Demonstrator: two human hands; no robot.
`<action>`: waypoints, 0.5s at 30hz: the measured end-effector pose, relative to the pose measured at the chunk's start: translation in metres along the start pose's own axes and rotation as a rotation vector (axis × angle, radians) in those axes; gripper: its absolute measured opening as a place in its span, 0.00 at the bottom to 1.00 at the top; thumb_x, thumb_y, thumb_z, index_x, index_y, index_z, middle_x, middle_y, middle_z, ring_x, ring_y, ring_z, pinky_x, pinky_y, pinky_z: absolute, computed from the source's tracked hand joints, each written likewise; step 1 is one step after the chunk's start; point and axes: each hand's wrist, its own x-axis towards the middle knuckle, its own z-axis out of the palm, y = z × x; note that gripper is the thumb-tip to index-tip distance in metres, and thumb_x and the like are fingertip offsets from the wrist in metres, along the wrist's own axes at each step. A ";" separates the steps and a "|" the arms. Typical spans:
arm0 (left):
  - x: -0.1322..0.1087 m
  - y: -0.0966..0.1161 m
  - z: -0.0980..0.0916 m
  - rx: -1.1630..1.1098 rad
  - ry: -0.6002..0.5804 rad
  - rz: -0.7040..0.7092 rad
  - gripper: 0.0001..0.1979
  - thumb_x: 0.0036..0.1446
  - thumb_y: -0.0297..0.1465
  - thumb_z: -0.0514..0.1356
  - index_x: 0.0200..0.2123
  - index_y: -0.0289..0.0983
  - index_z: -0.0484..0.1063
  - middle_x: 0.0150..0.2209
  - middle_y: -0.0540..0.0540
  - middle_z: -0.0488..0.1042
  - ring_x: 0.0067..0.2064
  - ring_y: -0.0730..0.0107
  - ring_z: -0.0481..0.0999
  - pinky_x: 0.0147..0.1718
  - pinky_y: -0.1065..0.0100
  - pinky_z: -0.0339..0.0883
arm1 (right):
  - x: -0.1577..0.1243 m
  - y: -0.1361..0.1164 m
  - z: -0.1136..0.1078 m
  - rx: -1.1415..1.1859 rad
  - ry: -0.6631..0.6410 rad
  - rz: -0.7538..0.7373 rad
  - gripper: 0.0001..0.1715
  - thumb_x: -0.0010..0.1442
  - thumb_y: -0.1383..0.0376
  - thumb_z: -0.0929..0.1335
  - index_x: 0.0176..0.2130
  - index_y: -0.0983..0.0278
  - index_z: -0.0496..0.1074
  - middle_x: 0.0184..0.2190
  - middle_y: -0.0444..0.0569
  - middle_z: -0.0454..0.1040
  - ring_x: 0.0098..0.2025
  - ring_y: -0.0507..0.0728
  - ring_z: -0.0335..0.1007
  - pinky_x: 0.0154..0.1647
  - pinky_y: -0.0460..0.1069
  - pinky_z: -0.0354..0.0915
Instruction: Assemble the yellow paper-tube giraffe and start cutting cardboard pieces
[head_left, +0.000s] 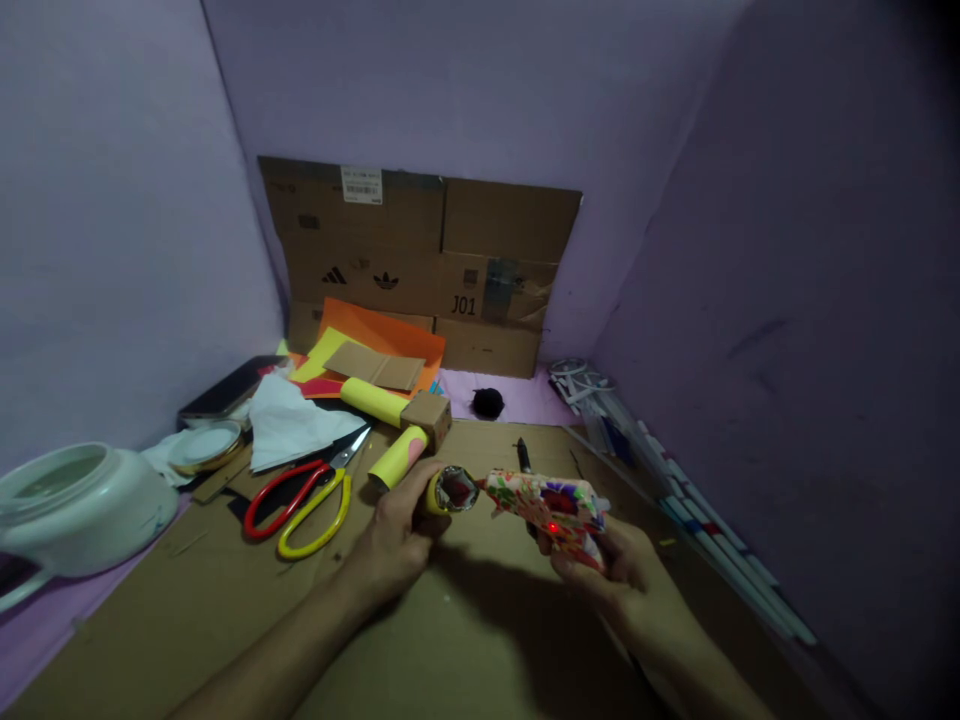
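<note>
My left hand (401, 535) is closed around a yellow paper-covered tube (436, 492), its open end turned toward me. My right hand (611, 575) grips a glue gun (544, 500) with a flower-patterned body and a lit red light. The gun's nozzle is at the rim of the tube; whether it touches I cannot tell. Behind the left hand, two more yellow tubes, one farther back (375, 402) and one nearer (399, 458), meet a small cardboard cube (427, 415). A dark pen-like stick (523, 455) lies partly hidden behind the gun.
Scissors (315, 500) with red and yellow handles lie at left, near white tissue (289, 425) and a phone (232, 388). A white pot (90, 500) stands far left. Coloured paper (382, 335) rests before a cardboard panel (420, 260). Striped sticks (720, 545) line the right wall.
</note>
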 end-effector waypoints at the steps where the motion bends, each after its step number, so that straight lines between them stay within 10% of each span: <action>1: 0.000 0.000 0.000 0.000 0.008 0.001 0.23 0.46 0.21 0.55 0.48 0.38 0.66 0.52 0.43 0.68 0.55 0.59 0.64 0.54 0.59 0.57 | 0.000 0.001 0.000 0.004 0.003 0.003 0.06 0.49 0.63 0.67 0.28 0.63 0.70 0.24 0.44 0.67 0.28 0.53 0.60 0.28 0.46 0.57; 8: -0.002 0.000 0.001 -0.039 0.023 0.008 0.23 0.47 0.23 0.57 0.49 0.40 0.67 0.50 0.43 0.70 0.54 0.57 0.66 0.53 0.57 0.59 | 0.004 0.000 -0.001 0.120 0.118 0.015 0.12 0.45 0.63 0.71 0.33 0.64 0.72 0.26 0.44 0.71 0.27 0.52 0.62 0.26 0.45 0.57; 15: -0.006 0.009 0.000 -0.121 0.128 -0.124 0.25 0.48 0.31 0.60 0.52 0.35 0.63 0.50 0.38 0.70 0.54 0.54 0.66 0.54 0.52 0.57 | 0.023 0.007 -0.021 0.395 0.517 0.175 0.19 0.41 0.60 0.73 0.36 0.62 0.70 0.23 0.40 0.71 0.21 0.48 0.62 0.20 0.42 0.58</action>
